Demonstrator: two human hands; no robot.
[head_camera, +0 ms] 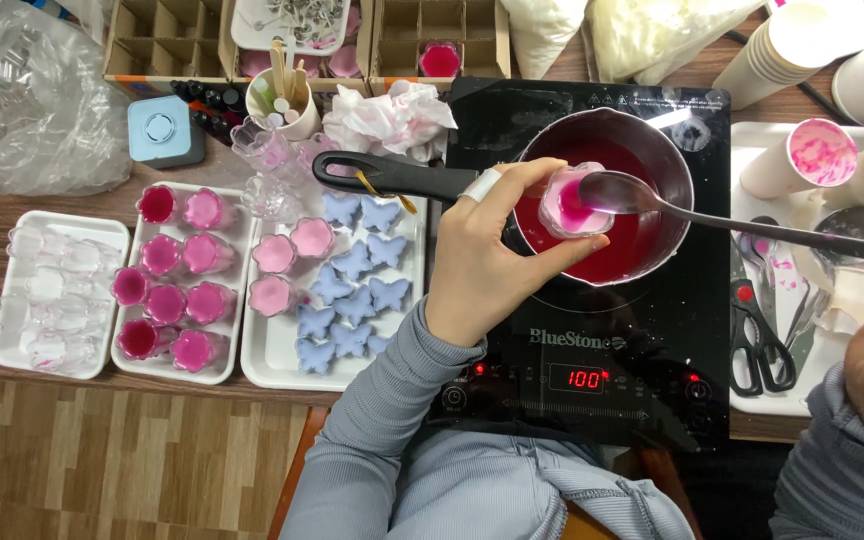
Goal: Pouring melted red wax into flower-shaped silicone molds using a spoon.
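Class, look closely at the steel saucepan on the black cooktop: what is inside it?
The saucepan holds deep pink-red liquid. The left hand holds a small clear cup over it, and a spoon reaches the cup. They cover part of the liquid; the pan's bottom cannot be seen.

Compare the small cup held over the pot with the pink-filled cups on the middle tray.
The held cup is gripped in the left hand above the pot, tilted, with only a little pink inside; a spoon reaches it. The tray cups stand upright in rows, untouched, filled with pink. Both are small, clear and fluted.
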